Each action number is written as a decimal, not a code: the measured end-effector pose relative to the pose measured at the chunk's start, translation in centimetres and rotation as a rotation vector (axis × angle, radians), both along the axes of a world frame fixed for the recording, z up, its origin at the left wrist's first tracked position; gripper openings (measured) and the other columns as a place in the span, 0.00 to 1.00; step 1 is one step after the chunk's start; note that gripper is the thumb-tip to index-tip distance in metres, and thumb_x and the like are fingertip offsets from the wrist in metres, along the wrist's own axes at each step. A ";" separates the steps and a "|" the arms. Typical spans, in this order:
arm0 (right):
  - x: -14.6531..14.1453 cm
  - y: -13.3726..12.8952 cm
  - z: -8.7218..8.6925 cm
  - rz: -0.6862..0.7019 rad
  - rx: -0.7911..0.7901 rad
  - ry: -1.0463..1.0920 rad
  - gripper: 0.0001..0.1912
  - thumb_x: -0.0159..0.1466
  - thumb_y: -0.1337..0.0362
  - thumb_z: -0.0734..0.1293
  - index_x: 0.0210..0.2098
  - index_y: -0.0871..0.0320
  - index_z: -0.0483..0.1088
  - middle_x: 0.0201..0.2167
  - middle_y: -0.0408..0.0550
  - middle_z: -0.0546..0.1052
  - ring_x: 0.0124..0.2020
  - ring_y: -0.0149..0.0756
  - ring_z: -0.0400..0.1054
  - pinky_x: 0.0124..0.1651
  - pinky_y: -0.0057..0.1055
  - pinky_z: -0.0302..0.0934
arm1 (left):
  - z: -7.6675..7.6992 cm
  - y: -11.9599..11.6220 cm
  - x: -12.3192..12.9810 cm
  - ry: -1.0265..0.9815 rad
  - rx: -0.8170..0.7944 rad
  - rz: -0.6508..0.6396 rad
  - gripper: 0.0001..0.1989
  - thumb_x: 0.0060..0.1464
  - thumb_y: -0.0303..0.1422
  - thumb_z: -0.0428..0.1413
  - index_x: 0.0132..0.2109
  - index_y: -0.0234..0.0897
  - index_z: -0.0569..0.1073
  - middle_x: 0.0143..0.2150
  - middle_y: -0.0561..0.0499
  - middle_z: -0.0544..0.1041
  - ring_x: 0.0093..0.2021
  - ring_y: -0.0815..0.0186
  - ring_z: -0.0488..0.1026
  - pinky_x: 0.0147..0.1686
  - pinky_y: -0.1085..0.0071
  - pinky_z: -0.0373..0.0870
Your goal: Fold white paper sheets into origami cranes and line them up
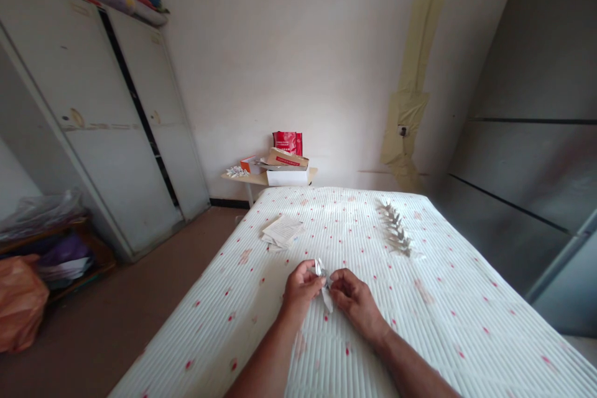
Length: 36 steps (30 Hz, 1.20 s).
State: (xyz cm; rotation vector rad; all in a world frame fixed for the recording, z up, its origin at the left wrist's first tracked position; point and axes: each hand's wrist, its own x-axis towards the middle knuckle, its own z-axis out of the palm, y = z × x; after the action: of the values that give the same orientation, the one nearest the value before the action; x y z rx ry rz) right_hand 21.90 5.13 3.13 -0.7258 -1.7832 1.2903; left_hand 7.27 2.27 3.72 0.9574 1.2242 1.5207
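Note:
A small piece of folded paper (pixel 328 300) is pinched between my two hands, low over a white quilted cover with red dots (pixel 261 323). My left hand (pixel 301 285) grips its left side, thumb and fingers pressed together. On the other side, my right hand (pixel 351 294) has curled fingers closed on the paper's edge. One pointed end sticks up between the hands and another hangs down. Beyond my left hand lies a loose stack of printed paper sheets (pixel 283 231). Several folded paper figures, like origami cranes (pixel 395 227), stand in a row at the right.
Against the wall, a small table (pixel 261 179) bears a red bag (pixel 288 142), boxes (pixel 288 176) and a heap of small white pieces (pixel 237 171). Grey cabinets (pixel 88 106) stand left, and a large grey panelled unit (pixel 522 155) right. An orange plastic bag (pixel 21 301) is at lower left.

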 end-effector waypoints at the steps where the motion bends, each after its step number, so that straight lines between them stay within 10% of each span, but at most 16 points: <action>1: 0.0 -0.1 0.2 0.003 0.003 -0.005 0.05 0.59 0.65 0.62 0.36 0.57 0.63 0.22 0.38 0.64 0.23 0.26 0.56 0.26 0.23 0.51 | 0.2 0.0 0.1 -0.001 -0.007 0.002 0.24 0.36 0.34 0.60 0.44 0.32 0.66 0.18 0.61 0.65 0.17 0.76 0.57 0.19 0.78 0.52; 20: 0.2 -0.4 0.6 0.036 0.104 -0.071 0.14 0.56 0.70 0.61 0.42 0.57 0.65 0.25 0.39 0.67 0.23 0.26 0.59 0.27 0.24 0.55 | 0.9 -0.6 0.3 0.032 0.026 0.030 0.25 0.42 0.32 0.55 0.51 0.34 0.63 0.16 0.63 0.59 0.16 0.76 0.55 0.18 0.78 0.51; 28: 0.6 -1.0 2.2 0.003 0.632 -0.317 0.20 0.57 0.74 0.59 0.47 0.51 0.67 0.49 0.48 0.64 0.39 0.31 0.66 0.43 0.28 0.62 | 0.7 -0.4 0.6 0.061 -0.028 0.081 0.24 0.39 0.30 0.54 0.48 0.32 0.66 0.15 0.63 0.58 0.15 0.75 0.55 0.16 0.79 0.51; 36: 0.6 -0.3 1.5 -0.006 0.826 -0.438 0.14 0.62 0.71 0.58 0.42 0.53 0.72 0.40 0.51 0.73 0.42 0.37 0.67 0.43 0.31 0.63 | 0.2 -0.1 0.2 0.246 -0.109 0.075 0.18 0.39 0.25 0.49 0.41 0.34 0.72 0.13 0.61 0.60 0.15 0.74 0.57 0.16 0.78 0.53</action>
State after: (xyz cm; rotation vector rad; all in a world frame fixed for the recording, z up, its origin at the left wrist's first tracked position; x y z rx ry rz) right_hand 22.54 4.82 4.66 -0.5410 -2.4031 0.2963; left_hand 7.49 2.15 3.97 1.0589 1.5170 1.4072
